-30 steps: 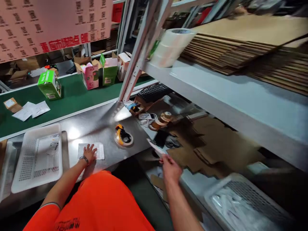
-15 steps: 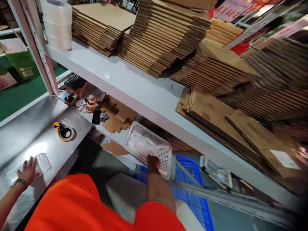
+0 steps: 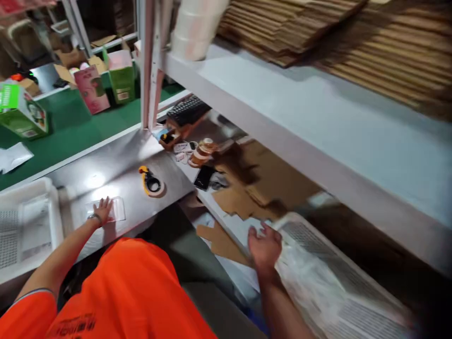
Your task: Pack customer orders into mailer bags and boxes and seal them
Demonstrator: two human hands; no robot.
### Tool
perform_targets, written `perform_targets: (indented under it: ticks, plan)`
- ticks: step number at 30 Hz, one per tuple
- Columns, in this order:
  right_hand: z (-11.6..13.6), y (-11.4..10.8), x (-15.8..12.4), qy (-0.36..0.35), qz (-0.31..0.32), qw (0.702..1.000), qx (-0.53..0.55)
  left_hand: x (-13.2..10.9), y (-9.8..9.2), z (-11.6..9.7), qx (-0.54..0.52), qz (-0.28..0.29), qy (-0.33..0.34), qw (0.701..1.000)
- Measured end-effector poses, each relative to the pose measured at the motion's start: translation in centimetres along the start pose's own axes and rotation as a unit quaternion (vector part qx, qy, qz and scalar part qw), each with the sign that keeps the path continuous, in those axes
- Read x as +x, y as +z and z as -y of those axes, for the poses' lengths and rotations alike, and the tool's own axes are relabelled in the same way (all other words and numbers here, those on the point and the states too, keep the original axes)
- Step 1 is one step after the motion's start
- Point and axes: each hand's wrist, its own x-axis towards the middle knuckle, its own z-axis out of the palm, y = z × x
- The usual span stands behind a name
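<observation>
My left hand [image 3: 103, 210] lies flat with fingers spread on a clear plastic bag [image 3: 115, 210] on the steel table [image 3: 116, 165]. My right hand [image 3: 265, 244] reaches into a white perforated basket [image 3: 339, 278] on the low shelf at the right; its fingers curl over clear plastic bags [image 3: 303, 278] piled in the basket. Motion blur hides whether it grips one. A yellow-handled tape dispenser [image 3: 151, 181] lies on the table just right of my left hand.
A second white basket [image 3: 24, 226] stands at the table's left edge. Behind the table runs a green conveyor [image 3: 70, 132] with green and pink cartons. Cardboard pieces [image 3: 261, 183], a phone, tape rolls and a keyboard [image 3: 187, 110] lie on the low shelf. Flat cartons and tape rolls sit on the upper shelf.
My view swung right and then back left. My right hand moved from the basket's near edge into the bags inside it. My left hand stayed on the clear bag.
</observation>
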Motion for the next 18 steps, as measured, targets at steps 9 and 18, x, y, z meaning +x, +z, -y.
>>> perform_targets:
  ticks: [9, 18]
  plan:
    - [32.0, 17.2, -19.8, -0.306, 0.462, 0.829, 0.071, 1.7, 2.6, 1.1, -0.075, -0.015, 0.016, 0.997]
    - [39.7, 22.2, -22.1, -0.298, 0.469, 0.829, -0.069, 3.0, 4.5, 0.5, -0.163, -0.047, 0.042, 0.985]
